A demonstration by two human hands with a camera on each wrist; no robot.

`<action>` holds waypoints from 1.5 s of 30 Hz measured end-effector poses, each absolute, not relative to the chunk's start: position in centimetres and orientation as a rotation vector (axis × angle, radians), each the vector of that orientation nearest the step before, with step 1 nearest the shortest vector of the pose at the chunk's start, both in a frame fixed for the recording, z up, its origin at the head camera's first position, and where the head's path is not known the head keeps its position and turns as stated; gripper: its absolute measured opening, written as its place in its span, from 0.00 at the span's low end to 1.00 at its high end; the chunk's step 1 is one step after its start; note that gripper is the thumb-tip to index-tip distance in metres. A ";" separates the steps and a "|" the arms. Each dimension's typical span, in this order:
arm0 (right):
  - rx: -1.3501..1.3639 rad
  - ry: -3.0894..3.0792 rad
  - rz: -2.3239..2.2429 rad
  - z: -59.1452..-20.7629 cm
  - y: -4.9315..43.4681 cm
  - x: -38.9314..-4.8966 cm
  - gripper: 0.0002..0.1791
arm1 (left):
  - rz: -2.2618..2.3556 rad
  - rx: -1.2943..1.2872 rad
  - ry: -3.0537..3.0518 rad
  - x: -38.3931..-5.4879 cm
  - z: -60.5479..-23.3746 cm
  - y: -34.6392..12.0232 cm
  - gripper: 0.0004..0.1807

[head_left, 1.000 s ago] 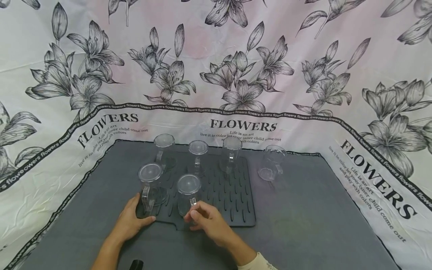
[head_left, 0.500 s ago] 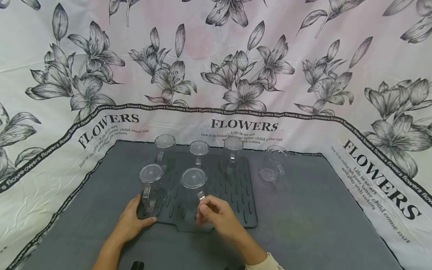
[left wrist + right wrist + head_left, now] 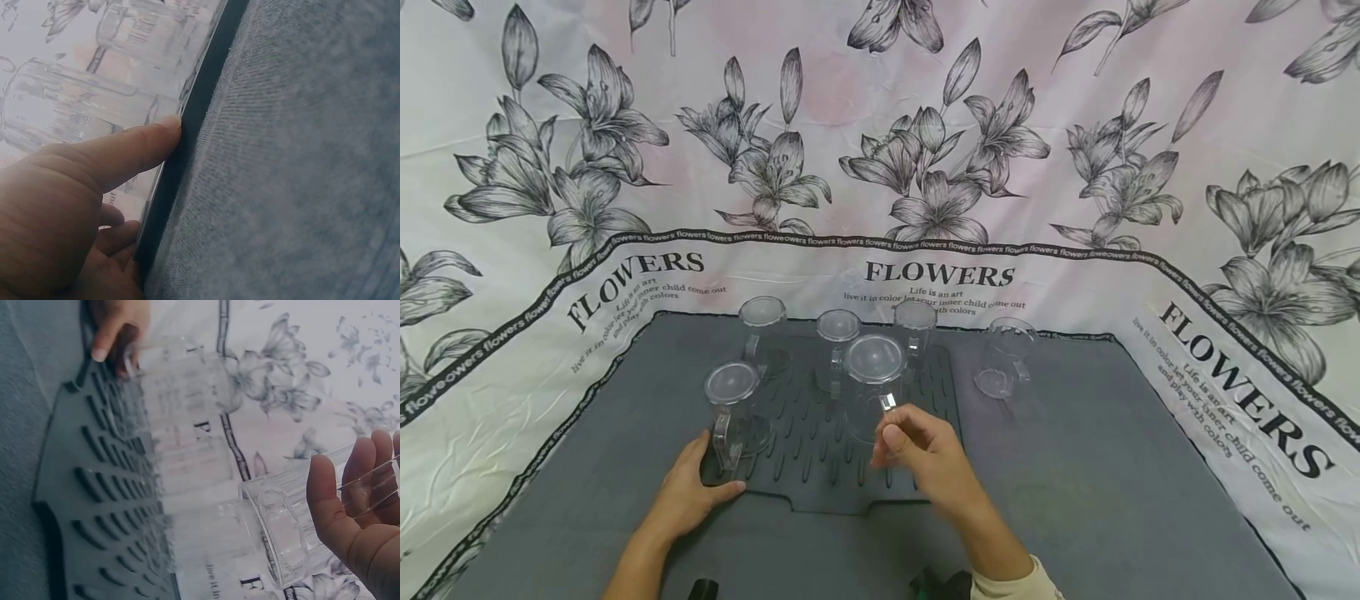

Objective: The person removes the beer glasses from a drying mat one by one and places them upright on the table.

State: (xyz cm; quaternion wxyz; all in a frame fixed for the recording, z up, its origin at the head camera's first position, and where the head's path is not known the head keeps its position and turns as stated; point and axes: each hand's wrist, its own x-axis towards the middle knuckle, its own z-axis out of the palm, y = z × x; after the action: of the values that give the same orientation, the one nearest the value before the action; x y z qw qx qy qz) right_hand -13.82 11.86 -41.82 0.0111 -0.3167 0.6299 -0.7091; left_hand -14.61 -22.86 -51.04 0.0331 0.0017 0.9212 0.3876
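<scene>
Most of the handle on the clear cup (image 3: 874, 387) is hidden from us by the right hand (image 3: 925, 458), its fingers clamped on that handle; the right wrist view crops one end. We can barely trace its lower walls against the dark mat (image 3: 827, 492) beneath. Colourless, with a round, cloudier top, it overlaps a farther cup (image 3: 838, 327). At the mat's near left corner, the left hand (image 3: 688, 487) touches, thumb and fingers apart.

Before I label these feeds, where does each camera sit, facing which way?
On head: faces forward and down at the ridged mat; left hand and right hand show.
On left wrist: faces mat's near edge; left hand shows.
On right wrist: faces held clear mug; both hands show.
Head and right wrist views share the mug.
</scene>
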 end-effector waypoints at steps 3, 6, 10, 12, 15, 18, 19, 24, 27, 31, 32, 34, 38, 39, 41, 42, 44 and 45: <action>-1.026 2.005 -2.217 -41.4 12.4 -13.8 0.07 | 1.192 0.000 2.834 -14.6 -51.0 -22.8 0.62; -1.018 2.025 -2.224 -41.1 12.9 -13.7 0.07 | 1.187 0.006 2.835 -14.6 -51.1 -22.7 0.62; -0.961 2.041 -2.238 -40.6 13.6 -13.4 0.07 | 1.192 0.016 2.832 -14.6 -51.1 -22.6 0.62; -0.964 2.054 -2.248 -40.5 13.9 -13.2 0.07 | 1.196 0.019 2.828 -14.6 -51.2 -22.6 0.62; -0.990 2.068 -2.275 -40.1 14.4 -13.0 0.07 | 1.196 0.014 2.826 -14.6 -51.2 -22.6 0.62; -0.994 2.086 -2.301 -39.7 14.8 -12.7 0.07 | 1.197 0.013 2.822 -14.6 -51.2 -22.6 0.62; -0.994 2.092 -2.308 -39.5 14.9 -12.7 0.06 | 1.199 0.009 2.821 -14.6 -51.2 -22.6 0.62; -0.974 2.140 -2.332 -38.7 15.2 -12.5 0.06 | 1.202 0.017 2.846 -14.5 -50.8 -22.7 0.62; -0.965 2.194 -2.322 -38.4 15.4 -12.3 0.06 | 1.196 0.027 2.862 -14.4 -50.7 -22.7 0.61; -0.967 2.260 -2.326 -38.0 15.7 -12.1 0.06 | 1.183 0.013 2.842 -14.4 -50.6 -22.4 0.62; -0.979 2.273 -2.334 -37.9 15.9 -12.1 0.06 | 1.182 0.009 2.839 -14.4 -50.6 -22.4 0.62; -0.997 2.275 -2.365 -37.7 16.3 -12.1 0.06 | 1.177 0.003 2.835 -14.5 -50.7 -22.3 0.62; -1.034 2.302 -2.411 -37.5 17.2 -12.1 0.06 | 1.173 -0.003 2.850 -14.5 -50.9 -22.4 0.61; -1.035 2.304 -2.420 -37.5 17.4 -12.1 0.06 | 1.171 -0.006 2.850 -14.5 -50.9 -22.4 0.61; -1.028 2.321 -2.429 -37.4 17.7 -12.1 0.07 | 1.168 -0.007 2.854 -14.5 -51.0 -22.5 0.61; -1.018 2.326 -2.431 -37.4 17.9 -12.1 0.07 | 1.167 -0.008 2.853 -14.5 -51.0 -22.5 0.62; -1.013 2.327 -2.442 -37.4 18.2 -12.2 0.07 | 1.166 -0.006 2.855 -14.5 -51.0 -22.5 0.62; -1.001 2.335 -2.443 -37.4 18.3 -12.2 0.07 | 1.172 -0.006 2.855 -14.6 -51.1 -22.5 0.62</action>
State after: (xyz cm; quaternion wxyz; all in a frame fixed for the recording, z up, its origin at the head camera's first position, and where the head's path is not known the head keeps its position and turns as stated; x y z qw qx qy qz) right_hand -12.23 18.27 -37.43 -0.1905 -0.2789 0.6503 -0.6805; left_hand -14.56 -22.48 -51.07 0.0278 -0.0018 0.9247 0.3797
